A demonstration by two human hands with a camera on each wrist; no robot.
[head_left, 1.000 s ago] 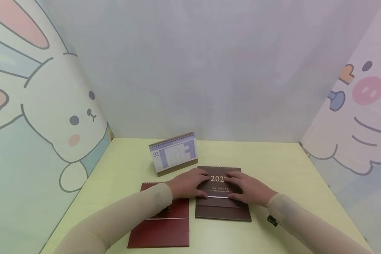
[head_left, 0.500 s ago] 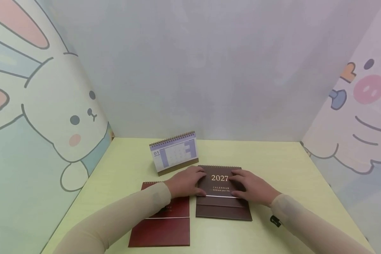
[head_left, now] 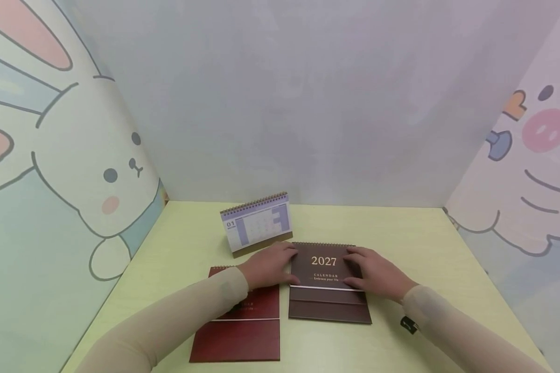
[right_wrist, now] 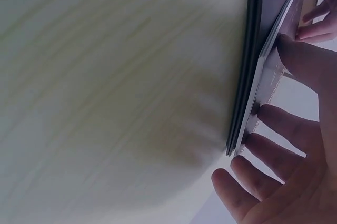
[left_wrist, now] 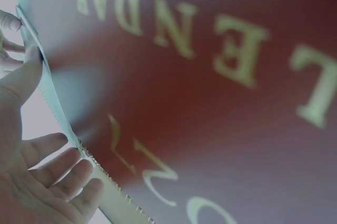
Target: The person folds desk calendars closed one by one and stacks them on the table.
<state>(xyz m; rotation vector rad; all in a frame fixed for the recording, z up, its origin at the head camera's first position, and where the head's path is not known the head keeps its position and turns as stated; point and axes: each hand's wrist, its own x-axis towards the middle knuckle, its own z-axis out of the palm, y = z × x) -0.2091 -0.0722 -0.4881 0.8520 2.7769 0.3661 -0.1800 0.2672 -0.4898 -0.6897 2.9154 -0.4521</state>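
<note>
A dark brown desk calendar marked 2027 (head_left: 322,267) lies on the table between both hands. My left hand (head_left: 268,265) is at its left edge, fingers loosely bent, reaching over a red calendar (head_left: 242,339) that the forearm partly hides. At the brown calendar's right side, the fingertips of my right hand (head_left: 380,273) rest on the cover. The red cover (left_wrist: 184,92) fills much of the left wrist view, the left hand (left_wrist: 47,176) beside it. The right wrist view has the brown calendar (right_wrist: 266,40) edge-on, with the right hand (right_wrist: 295,145) spread along it.
A white and purple desk calendar (head_left: 256,225) stands tilted behind the left hand. The pale yellow table (head_left: 392,233) meets a grey back wall (head_left: 298,103). Side walls carry a cartoon rabbit (head_left: 88,171) and a pig (head_left: 536,155). A black piece (head_left: 408,325) hangs below the right cuff.
Both hands have drawn apart from over the brown cover towards its sides, the left one leftward and the right one rightward. More of the cover's print shows. The calendars stay in place.
</note>
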